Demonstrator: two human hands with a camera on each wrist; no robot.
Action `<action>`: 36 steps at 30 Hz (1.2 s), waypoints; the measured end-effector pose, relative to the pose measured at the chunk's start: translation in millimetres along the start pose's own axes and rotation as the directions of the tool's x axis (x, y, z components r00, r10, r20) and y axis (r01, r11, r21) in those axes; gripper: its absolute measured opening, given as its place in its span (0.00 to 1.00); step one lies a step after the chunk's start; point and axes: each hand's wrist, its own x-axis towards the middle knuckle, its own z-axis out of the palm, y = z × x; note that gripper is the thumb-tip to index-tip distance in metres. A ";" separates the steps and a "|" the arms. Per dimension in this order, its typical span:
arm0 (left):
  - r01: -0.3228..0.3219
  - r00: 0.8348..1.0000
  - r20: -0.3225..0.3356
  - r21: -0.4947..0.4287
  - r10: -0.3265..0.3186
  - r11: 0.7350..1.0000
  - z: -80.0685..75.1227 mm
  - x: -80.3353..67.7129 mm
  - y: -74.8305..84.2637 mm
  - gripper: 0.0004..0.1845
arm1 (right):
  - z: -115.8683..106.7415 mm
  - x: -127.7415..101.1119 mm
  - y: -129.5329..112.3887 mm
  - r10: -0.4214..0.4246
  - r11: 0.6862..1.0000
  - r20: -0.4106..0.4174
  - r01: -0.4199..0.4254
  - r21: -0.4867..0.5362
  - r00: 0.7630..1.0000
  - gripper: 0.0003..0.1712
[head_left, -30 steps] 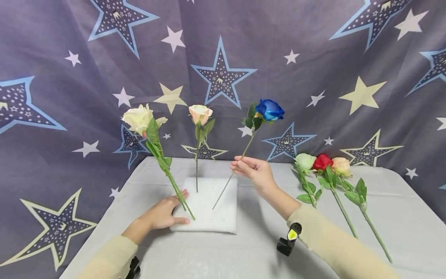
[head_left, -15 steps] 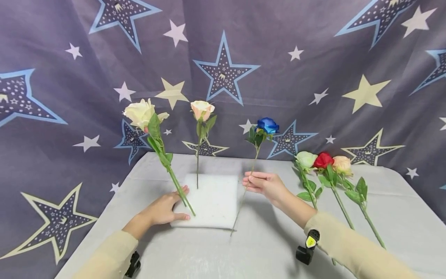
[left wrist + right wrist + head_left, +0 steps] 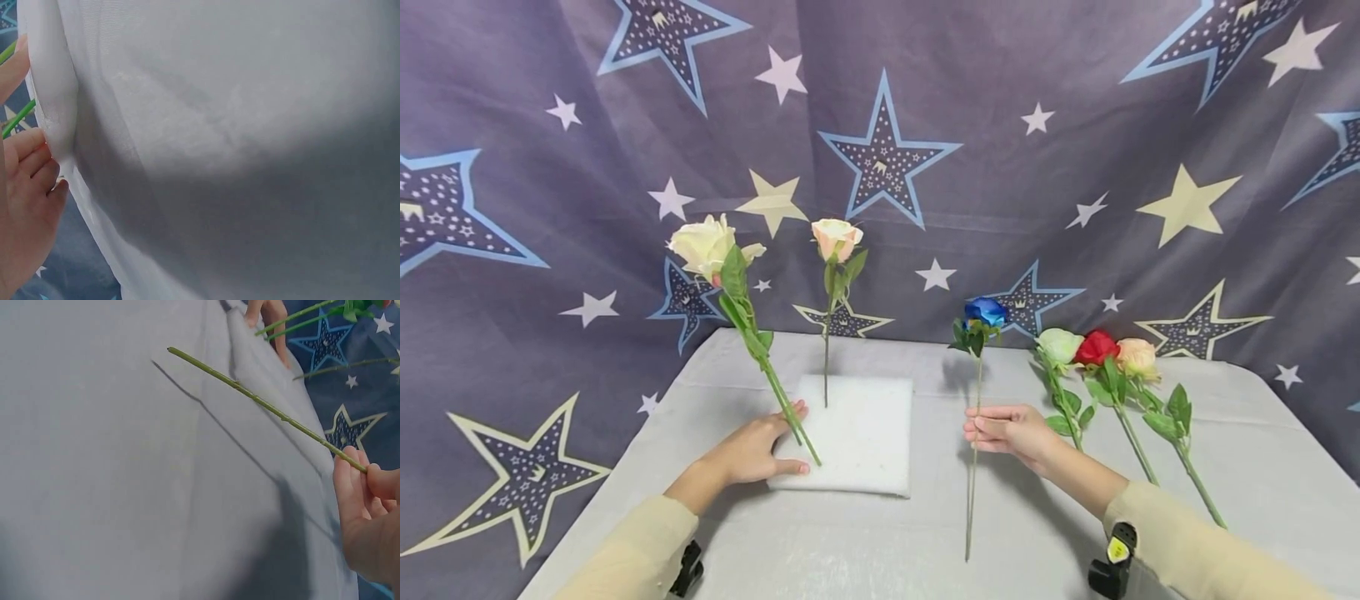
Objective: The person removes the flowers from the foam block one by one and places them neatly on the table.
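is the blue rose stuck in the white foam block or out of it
Out of it. The blue rose is pinched by the right hand beside the foam block, its stem end hanging free over the table.

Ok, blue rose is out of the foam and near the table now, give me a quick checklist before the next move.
1. Right hand pinches the blue rose by its stem: ok.
2. Stem's lower end off the foam block: ok.
3. Stem's lower end touching the table: cannot tell.
4. Left hand rests on the foam block's near left corner: ok.
5. Cream rose and peach rose stand in the foam: ok, cream one leaning.
6. Three roses lying right of the right hand, untouched: ok.
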 end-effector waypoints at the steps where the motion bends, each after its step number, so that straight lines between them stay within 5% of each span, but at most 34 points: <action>1: 0.000 1.000 0.000 -0.004 0.000 1.000 -0.4 -0.1 0.2 0.49 | -3.5 -1.5 1.0 0.002 1.000 0.001 -0.002 -0.009 1.000 0.29; 23: 0.025 1.000 0.002 -0.023 -0.025 0.999 -2.0 -0.8 2.5 0.50 | -45.5 -18.4 5.4 0.061 0.998 -0.146 -0.064 -0.013 0.987 0.27; 30: 0.021 1.000 -0.003 -0.021 -0.021 1.000 0.1 -1.2 1.2 0.50 | -56.9 -19.0 5.1 0.079 0.993 -0.133 -0.089 -0.074 0.988 0.27; 36: 0.022 1.000 -0.005 -0.013 -0.022 1.000 0.9 -0.3 -0.4 0.50 | -68.2 -19.0 5.4 0.071 0.974 -0.230 -0.117 -0.193 0.971 0.26</action>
